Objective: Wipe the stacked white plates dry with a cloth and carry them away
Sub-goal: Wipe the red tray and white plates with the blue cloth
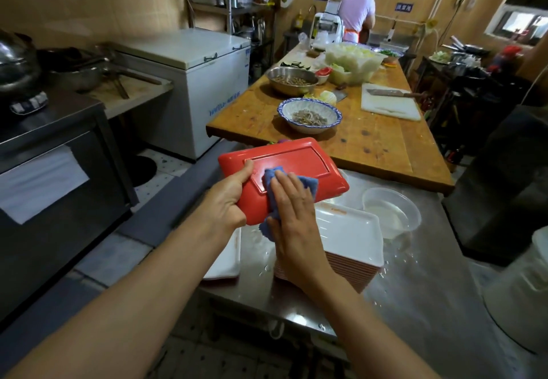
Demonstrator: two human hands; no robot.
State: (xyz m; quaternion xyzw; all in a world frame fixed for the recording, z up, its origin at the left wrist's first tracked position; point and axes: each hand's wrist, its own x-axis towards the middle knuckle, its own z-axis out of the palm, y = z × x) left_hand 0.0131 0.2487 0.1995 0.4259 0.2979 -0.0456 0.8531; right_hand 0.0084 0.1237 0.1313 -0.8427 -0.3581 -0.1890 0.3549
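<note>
The steel counter (415, 275) carries scattered water drops and the stack of plates (350, 245), white faces up with red edges showing down the side. A clear plastic bowl (391, 212) stands just beside the stack. Above the stack, one plate (296, 165) is held red underside up, tilted. The left hand (228, 198) grips its near-left edge, thumb on top. The right hand (293, 206) presses a blue cloth (272, 180) flat against the underside with straight fingers. A further white plate (225, 257), apparently single, lies left of the stack, partly hidden.
</note>
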